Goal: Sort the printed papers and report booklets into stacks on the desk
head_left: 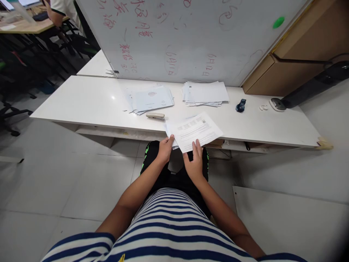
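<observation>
Printed paper sheets [197, 133] lie slanted over the front edge of the white desk. My left hand [165, 149] pinches the left corner of the sheets underneath, thumb on top. My right hand [195, 160] holds the near edge of the top sheet, with some fingers over the print and the thumb at the edge. Just beyond my left hand a beige stapler [155, 116] rests on the desk. Behind it is a stack of pale blue printed papers [152, 99]. To the right of that stack sits a pile of white papers [205, 92].
A whiteboard [174, 43] with red writing stands along the back of the desk [81, 98]. At the right are a small dark blue object [241, 105], a grey-and-white mouse-like device [277, 104] and cardboard boxes [261, 78]. Another person [65, 11] sits at a far table.
</observation>
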